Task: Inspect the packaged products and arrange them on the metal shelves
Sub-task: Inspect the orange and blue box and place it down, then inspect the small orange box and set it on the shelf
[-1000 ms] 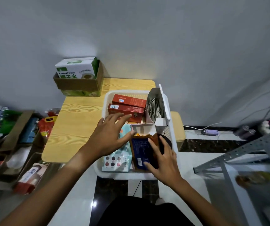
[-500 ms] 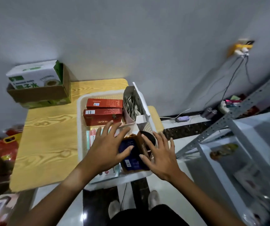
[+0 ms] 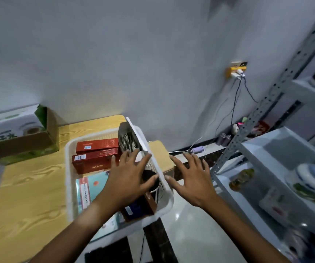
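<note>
Presently: left hand spread over white basket, right hand spread outside it; neither grips. Risk: basket overhangs the table; a downward press may tip it.

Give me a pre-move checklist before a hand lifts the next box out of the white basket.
1. Left hand free: ok, fingers spread over the basket, gripping nothing.
2. Right hand free: ok, open, outside the white basket.
3. Products left to take: ok, two red boxes and a blue and brown box lie inside.
4. Shelf space: ok, bare patch on the metal shelf.
5. Basket steady on the wooden table: cannot tell, its near end overhangs the edge.
</note>
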